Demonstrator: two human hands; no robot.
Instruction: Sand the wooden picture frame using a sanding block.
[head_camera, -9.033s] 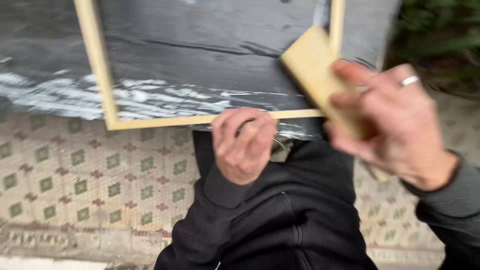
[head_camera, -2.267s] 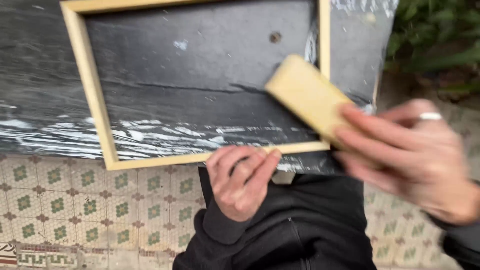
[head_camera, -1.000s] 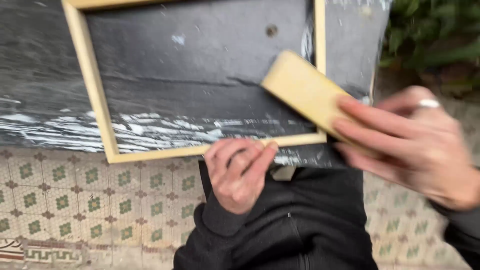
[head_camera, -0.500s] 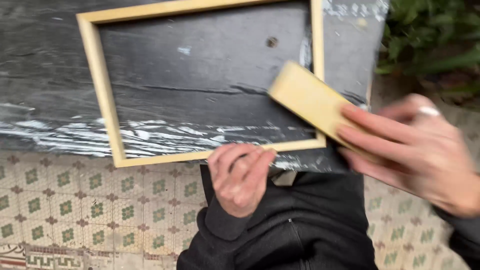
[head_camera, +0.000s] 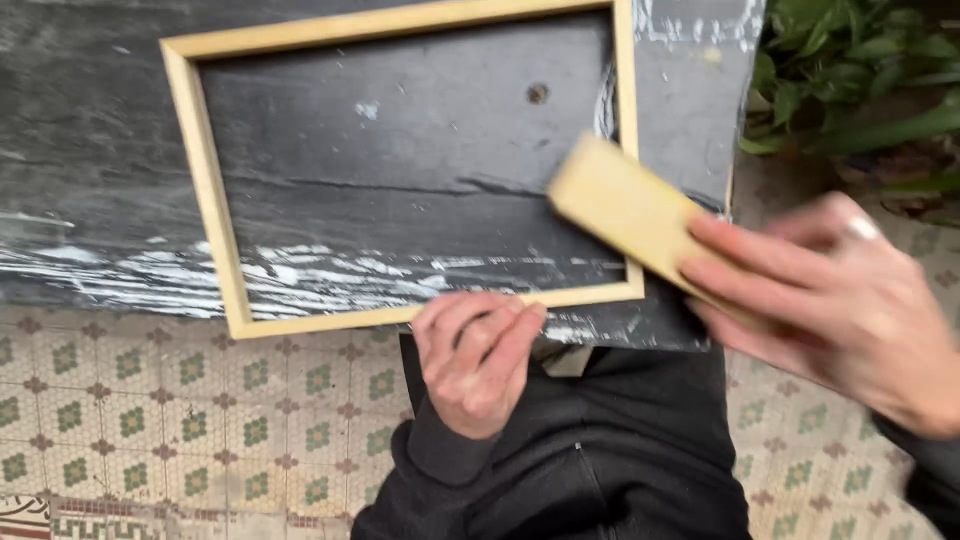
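A: What's changed vs half a sec ago?

B: Pale rectangular wooden frame (head_camera: 400, 160) now sits further right on the dark slate slab (head_camera: 90, 150). Right hand (head_camera: 840, 300) grasps a yellow sanding block (head_camera: 625, 205), pressed on the frame's right rail. Left hand (head_camera: 475, 355), fingers curled, pins the frame's bottom rail.

A: Meaning?

B: Prob. mid-stroke, sanding that rail.

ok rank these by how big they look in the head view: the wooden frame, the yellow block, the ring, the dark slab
1. dark slab, runs past the picture edges
2. wooden frame, lies on the slab
3. yellow block, held in the right hand; nearer the camera, but clearly smaller than the frame
4. ring, smallest by far
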